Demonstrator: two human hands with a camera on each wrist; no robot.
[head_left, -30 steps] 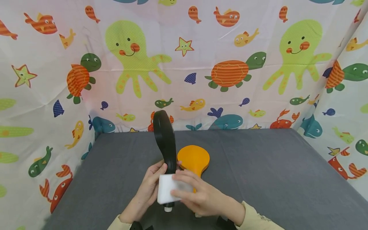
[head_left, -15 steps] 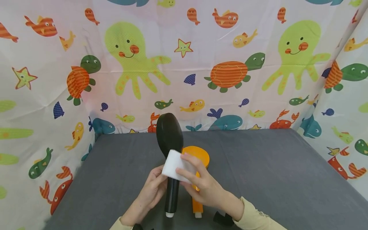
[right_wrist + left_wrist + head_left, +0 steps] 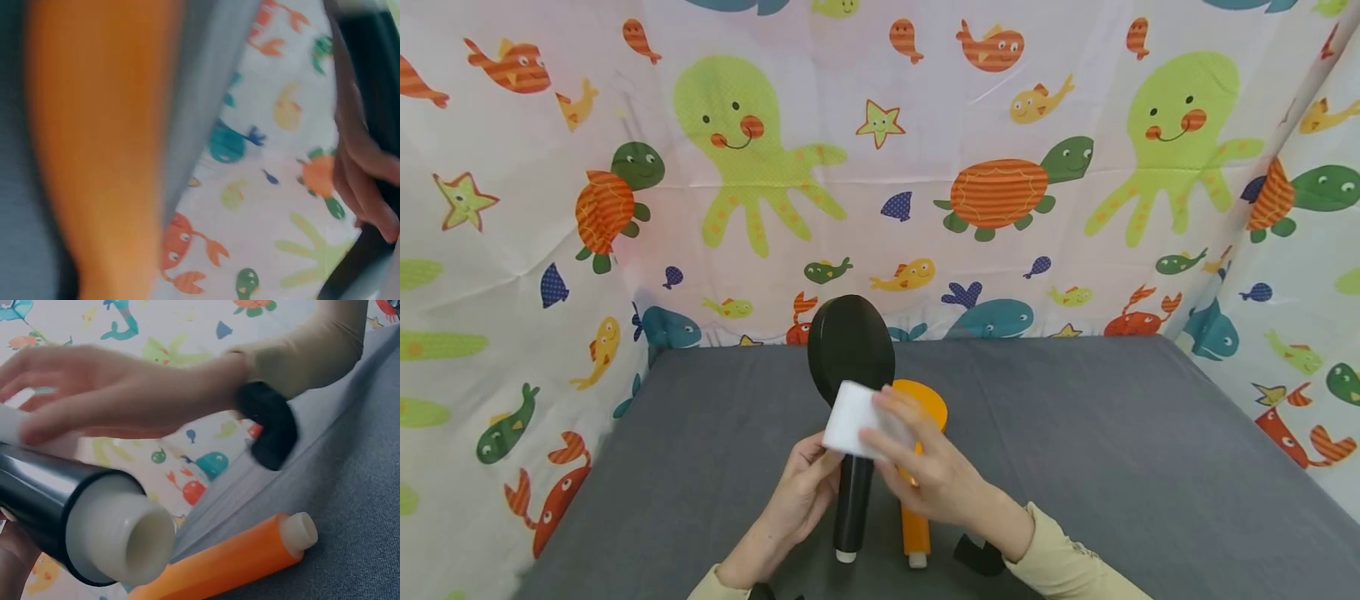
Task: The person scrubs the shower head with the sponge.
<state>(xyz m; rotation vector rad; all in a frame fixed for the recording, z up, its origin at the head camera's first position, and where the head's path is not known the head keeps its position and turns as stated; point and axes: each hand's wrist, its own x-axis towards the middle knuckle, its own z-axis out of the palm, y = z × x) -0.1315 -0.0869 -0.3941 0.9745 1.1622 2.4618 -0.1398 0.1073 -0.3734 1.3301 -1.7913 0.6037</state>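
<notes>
My left hand (image 3: pixel 801 492) grips the black shower head (image 3: pixel 852 342) around its handle, with the round head up and the pale pipe end (image 3: pixel 140 540) down. In my right hand (image 3: pixel 936 471) is a white sponge (image 3: pixel 852 421), a small block pinched between thumb and fingers. It overlaps the upper handle in the head view and lies against the black handle in the left wrist view. Behind my right hand is an orange shower head (image 3: pixel 915 533), partly covered by that hand; its handle and pale end show. In the right wrist view, fingers (image 3: pixel 369 181) wrap the black handle.
A grey cloth (image 3: pixel 1075 467) covers the table. Behind and at both sides hangs a white curtain (image 3: pixel 880 225) printed with sea animals. A black wrist mount (image 3: pixel 981 554) sits under my right wrist.
The sponge has gone from the lower handle up to near the neck, with my right hand. The black shower head has turned so more of its round side shows.
</notes>
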